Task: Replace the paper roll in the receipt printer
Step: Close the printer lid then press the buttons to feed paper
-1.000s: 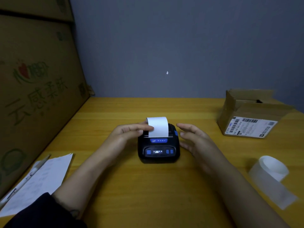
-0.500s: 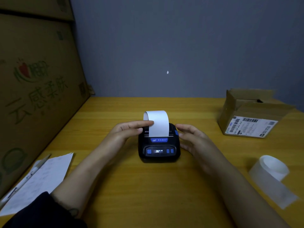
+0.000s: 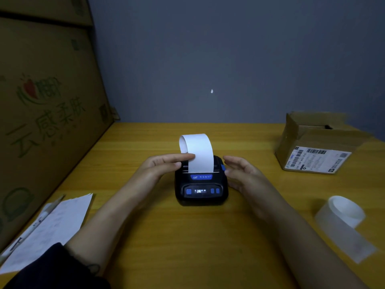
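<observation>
A small black receipt printer (image 3: 201,184) with blue buttons and a lit display sits in the middle of the wooden table (image 3: 187,236). A white paper strip (image 3: 199,152) rises from its slot and curls back to the left. My left hand (image 3: 164,166) pinches the strip's left edge between thumb and fingers, just above the printer. My right hand (image 3: 242,173) hovers open beside the printer's right side, fingers apart, close to a blue side tab. A loose curl of white paper (image 3: 343,217) lies on the table at the right.
An opened cardboard box with a shipping label (image 3: 316,147) stands at the back right. Large printed cartons (image 3: 41,122) wall off the left side. A paper sheet (image 3: 54,228) and a pen (image 3: 39,220) lie at the front left. A grey wall is behind.
The paper strip has grown longer and now arches higher above the printer. My left hand has kept its hold on the strip. My right hand stays beside the printer.
</observation>
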